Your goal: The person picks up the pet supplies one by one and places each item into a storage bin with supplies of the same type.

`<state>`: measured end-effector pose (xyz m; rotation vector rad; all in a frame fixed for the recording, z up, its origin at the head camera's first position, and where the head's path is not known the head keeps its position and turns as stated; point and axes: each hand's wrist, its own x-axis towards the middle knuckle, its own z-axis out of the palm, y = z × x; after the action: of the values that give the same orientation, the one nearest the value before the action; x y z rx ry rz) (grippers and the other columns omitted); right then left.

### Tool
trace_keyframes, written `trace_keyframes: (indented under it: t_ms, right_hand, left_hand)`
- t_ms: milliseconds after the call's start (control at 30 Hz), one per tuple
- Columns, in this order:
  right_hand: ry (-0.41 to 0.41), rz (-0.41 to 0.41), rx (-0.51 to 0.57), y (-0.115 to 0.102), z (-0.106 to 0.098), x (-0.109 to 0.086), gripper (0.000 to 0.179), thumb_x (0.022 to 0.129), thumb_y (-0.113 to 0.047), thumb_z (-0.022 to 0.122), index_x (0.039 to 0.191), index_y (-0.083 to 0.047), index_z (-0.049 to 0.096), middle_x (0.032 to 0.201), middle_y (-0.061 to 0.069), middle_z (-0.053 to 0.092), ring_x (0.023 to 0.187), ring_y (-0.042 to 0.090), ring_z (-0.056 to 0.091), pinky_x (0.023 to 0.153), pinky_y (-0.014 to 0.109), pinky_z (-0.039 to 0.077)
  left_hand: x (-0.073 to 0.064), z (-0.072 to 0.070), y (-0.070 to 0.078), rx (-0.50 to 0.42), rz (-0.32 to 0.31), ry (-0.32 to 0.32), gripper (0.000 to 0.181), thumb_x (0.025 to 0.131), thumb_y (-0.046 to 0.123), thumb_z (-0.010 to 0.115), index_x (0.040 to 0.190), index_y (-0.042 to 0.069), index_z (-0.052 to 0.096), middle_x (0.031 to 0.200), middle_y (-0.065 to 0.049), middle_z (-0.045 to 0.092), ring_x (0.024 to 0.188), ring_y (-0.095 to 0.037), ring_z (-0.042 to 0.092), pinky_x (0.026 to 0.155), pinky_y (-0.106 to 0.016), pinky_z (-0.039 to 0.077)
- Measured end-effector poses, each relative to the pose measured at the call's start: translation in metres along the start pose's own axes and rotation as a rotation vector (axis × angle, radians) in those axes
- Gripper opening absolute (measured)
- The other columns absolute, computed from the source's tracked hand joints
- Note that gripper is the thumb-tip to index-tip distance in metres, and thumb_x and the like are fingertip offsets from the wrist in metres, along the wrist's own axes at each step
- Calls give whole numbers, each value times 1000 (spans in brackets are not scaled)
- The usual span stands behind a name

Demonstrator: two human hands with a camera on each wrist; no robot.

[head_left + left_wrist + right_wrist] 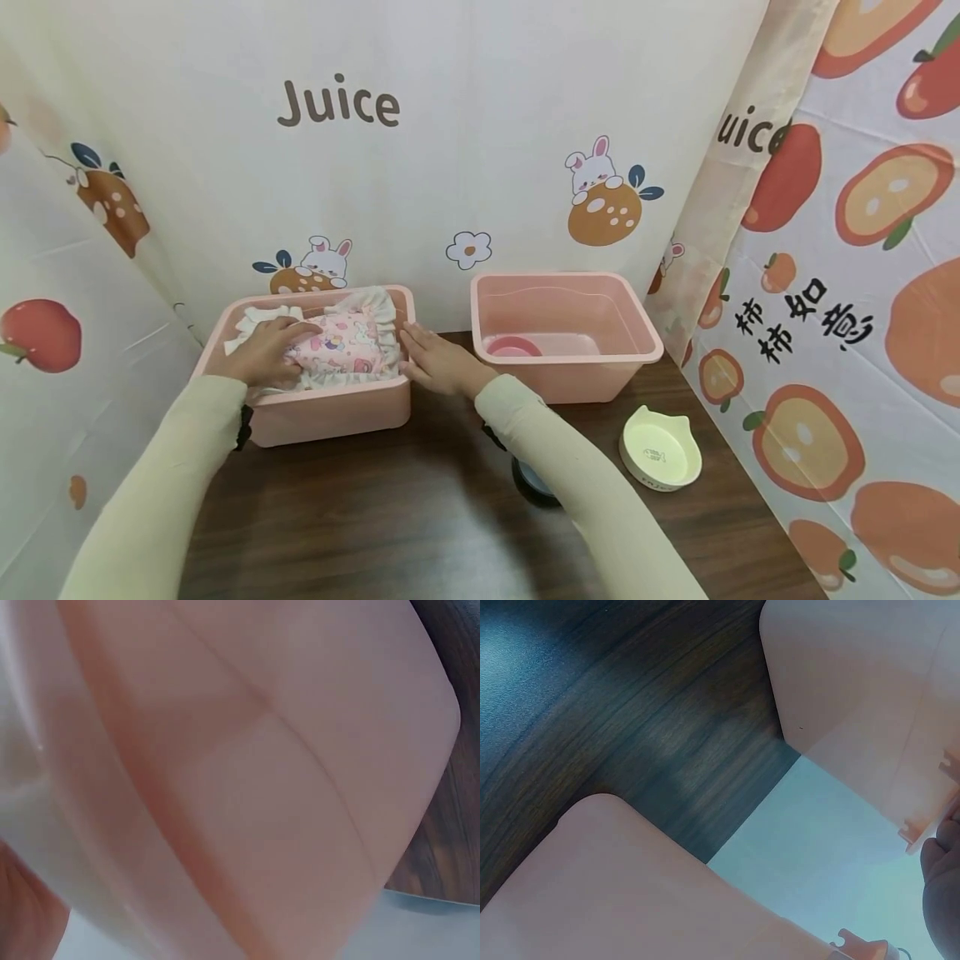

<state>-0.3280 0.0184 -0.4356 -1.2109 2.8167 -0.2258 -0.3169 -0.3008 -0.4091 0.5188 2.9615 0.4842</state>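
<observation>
A small pink printed cushion (348,340) with white frills lies inside the left pink bin (330,417). My left hand (270,346) rests on the cushion's left side, its thumb and fingers spread apart. My right hand (438,360) is at the bin's right rim, with its fingers straight along the outside. In the left wrist view the same bin's outer wall (300,787) fills most of the picture. The right wrist view catches only part of my right hand (943,889), fingertips right at the bin's rim.
To the right stands a second pink bin (570,379) with a round pink thing (513,346) inside. A pale yellow cat-eared bowl (660,450) sits on the dark wooden table (360,517). My right forearm partly hides a dark round bowl (528,483). Printed curtains (480,150) stand behind.
</observation>
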Motion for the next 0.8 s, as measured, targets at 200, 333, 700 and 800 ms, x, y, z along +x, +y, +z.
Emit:
trace_keyframes:
  t_ms: [200,333,700,800]
  right_hand:
    - [7,-9,-13,-1,0,0,66,103,-42,34,153,-3,16,161,11,8,148,21,6,118,34,14]
    - [11,-6,-15,-1,0,0,66,103,-42,34,153,-3,17,161,12,9,148,21,6,118,33,14]
    - [23,-15,-20,-1,0,-1,65,103,-41,33,153,-2,17,160,14,11,148,23,8,118,32,14]
    - [27,-19,-17,-1,0,-2,64,103,-40,34,152,-2,17,160,14,11,148,23,9,118,32,13]
  left_hand:
    - [8,11,-6,30,-21,-67,70,74,1,73,139,7,50,144,-32,36,131,-52,29,105,-70,20]
    - [10,15,-7,14,-42,-111,72,78,-1,67,145,6,42,150,-32,25,137,-53,19,107,-68,15]
    - [1,18,3,-67,-90,-232,74,84,-4,57,150,7,26,156,-28,-1,139,-53,-8,104,-73,-2]
    - [1,19,6,-78,-103,-248,72,86,-3,55,151,7,24,156,-28,-3,140,-51,-10,105,-72,-5]
